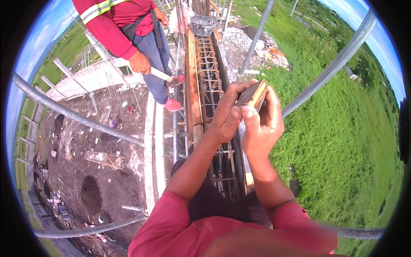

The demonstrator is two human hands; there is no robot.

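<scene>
A short piece of wood point(254, 95), dark on its broad face and pale orange along its split edge, is held up in front of me. My left hand point(227, 112) grips it from the left, with the thumb against its lower end. From the other side my right hand point(264, 124) closes on it, thumb beside the left thumb. Below the hands runs a long beam form with a steel rebar cage point(208, 81) between wooden side boards point(194, 85).
A co-worker in a red long-sleeved shirt point(112, 26) stands at the upper left, holding a pale wooden stick point(161, 74). A dark bucket point(203, 26) rests on the form's far end. Metal scaffold pipes point(332, 64) cross both sides. Ground lies far below left, grass right.
</scene>
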